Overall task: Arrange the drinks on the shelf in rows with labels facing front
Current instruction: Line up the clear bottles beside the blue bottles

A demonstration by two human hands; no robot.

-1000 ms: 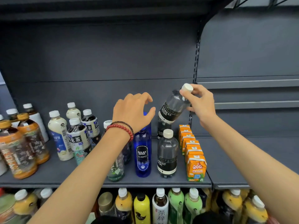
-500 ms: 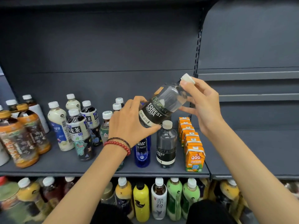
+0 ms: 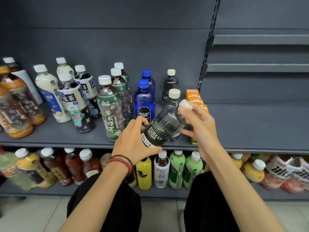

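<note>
Holding tilted soda bottle point(image 3: 163, 129), left hand point(image 3: 132, 143), right hand point(image 3: 202, 131), over shelf edge point(image 3: 66, 142)

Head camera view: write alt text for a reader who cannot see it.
A left hand grips the labelled base of a tilted Forest Soda bottle while the right hand pinches its white cap, in front of a grey shelf. On it stand tea bottles, blue Bolsa Soda bottles and orange cartons.

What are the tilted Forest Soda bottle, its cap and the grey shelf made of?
Forest Soda bottle: likely clear glossy plastic, see-through above its black label. Cap: probably matte off-white plastic. Shelf: seemingly painted metal, flat grey with a thin edge.
</note>
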